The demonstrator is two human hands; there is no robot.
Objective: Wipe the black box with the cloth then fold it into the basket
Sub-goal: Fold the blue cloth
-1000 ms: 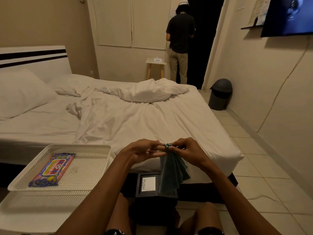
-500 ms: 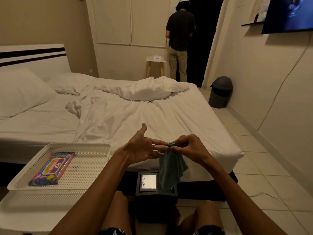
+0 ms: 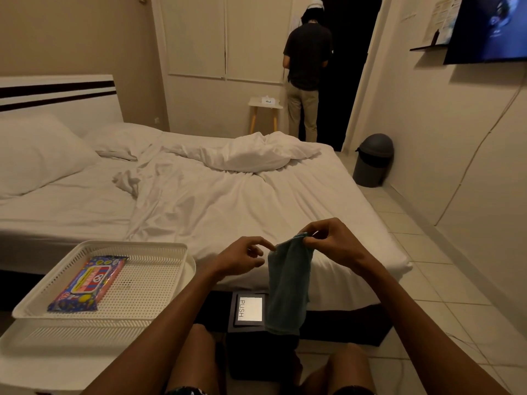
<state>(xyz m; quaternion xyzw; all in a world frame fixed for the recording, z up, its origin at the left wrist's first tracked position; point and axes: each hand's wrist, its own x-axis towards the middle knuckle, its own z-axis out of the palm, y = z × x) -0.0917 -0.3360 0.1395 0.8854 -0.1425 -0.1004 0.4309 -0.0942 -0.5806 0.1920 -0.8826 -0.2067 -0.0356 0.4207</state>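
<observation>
A teal cloth (image 3: 288,286) hangs down in front of me, doubled over lengthwise. My right hand (image 3: 328,240) pinches its top edge. My left hand (image 3: 242,256) is just left of the cloth, forefinger tip touching the upper left corner, fingers loosely curled. Under the cloth, between my knees, stands the black box (image 3: 251,346) with a white PUSH flap on its lid; the cloth's lower end covers its right side. The white perforated basket (image 3: 159,286) sits to my left on a white surface.
A colourful wet-wipes pack (image 3: 88,283) lies in the basket. A bed (image 3: 199,201) with rumpled white sheets fills the space ahead. A person (image 3: 306,78) stands at the far doorway beside a small stool. A grey bin (image 3: 373,161) stands by the right wall.
My hands have risen and moved apart a little. The cloth's top edge has spread wider, and my left hand has gone from an open palm to a curled pinch at the corner.
</observation>
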